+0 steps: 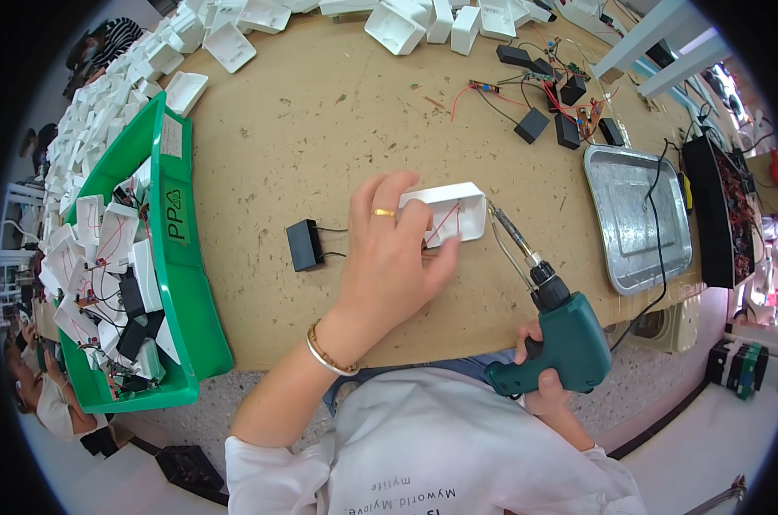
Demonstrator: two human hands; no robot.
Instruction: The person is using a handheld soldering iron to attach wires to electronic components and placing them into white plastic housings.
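Observation:
My left hand (389, 249) lies over a small white plastic case (469, 220), its fingers curled onto the near side and holding it on the table. Thin red wires show inside the open case. To the left of the hand sits a black box (304, 245), with two black wires running from it under my fingers. A dark green pistol-shaped soldering gun (578, 339) is gripped in my right hand (543, 382) at the front edge. Its metal tip and a thin curved tube reach up to the right end of the case. Whether the tip touches the case, I cannot tell.
A green bin (174, 249) at left holds white cases with wired parts. White cases (226, 47) pile along the far left edge. Black boxes and circuit boards (569, 90) lie at far right, above a metal tray (642, 219) crossed by a black cord. A black bin (719, 215) stands beyond it.

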